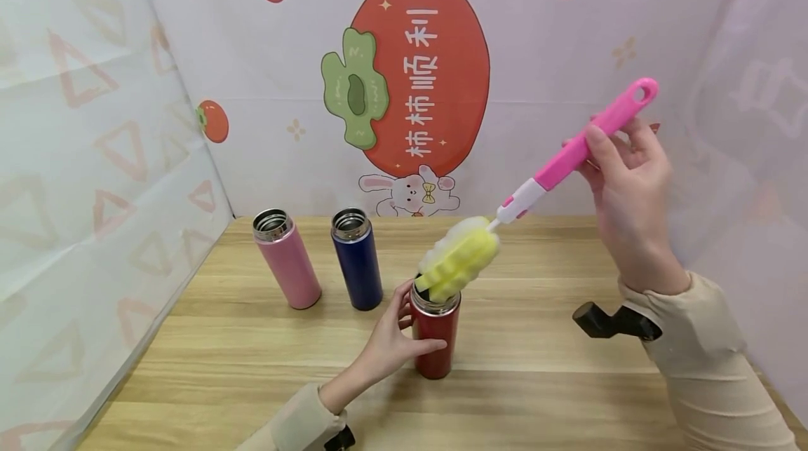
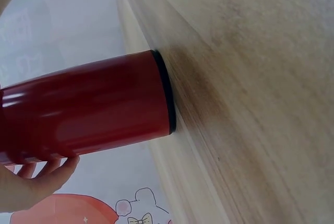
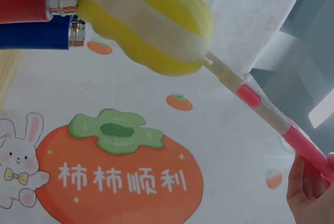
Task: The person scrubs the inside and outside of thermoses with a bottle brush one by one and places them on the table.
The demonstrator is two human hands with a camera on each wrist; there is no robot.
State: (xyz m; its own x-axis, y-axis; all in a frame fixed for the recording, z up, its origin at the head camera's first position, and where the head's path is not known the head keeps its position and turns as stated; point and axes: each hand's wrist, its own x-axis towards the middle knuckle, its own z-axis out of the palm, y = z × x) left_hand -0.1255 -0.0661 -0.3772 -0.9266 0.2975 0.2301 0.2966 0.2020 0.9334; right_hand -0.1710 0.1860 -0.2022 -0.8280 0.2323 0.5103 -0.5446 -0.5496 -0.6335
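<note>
My left hand (image 1: 396,339) grips a red bottle (image 1: 435,342) that stands upright on the wooden table, its lid off. In the left wrist view the dark base of the red bottle (image 2: 99,104) meets the tabletop. With thumb and fingers my right hand (image 1: 634,184) holds the pink handle of a bottle brush (image 1: 571,156), slanted down to the left. The brush's yellow and white sponge head (image 1: 463,254) is at the bottle's mouth, its tip at the opening and most of it outside. In the right wrist view the sponge head (image 3: 151,25) touches the steel rim.
A pink bottle (image 1: 290,265) and a dark blue bottle (image 1: 358,265), both lidless and upright, stand behind and left of the red one on the table (image 1: 252,367). A white printed cloth (image 1: 530,51) hangs behind the table, with more at the sides.
</note>
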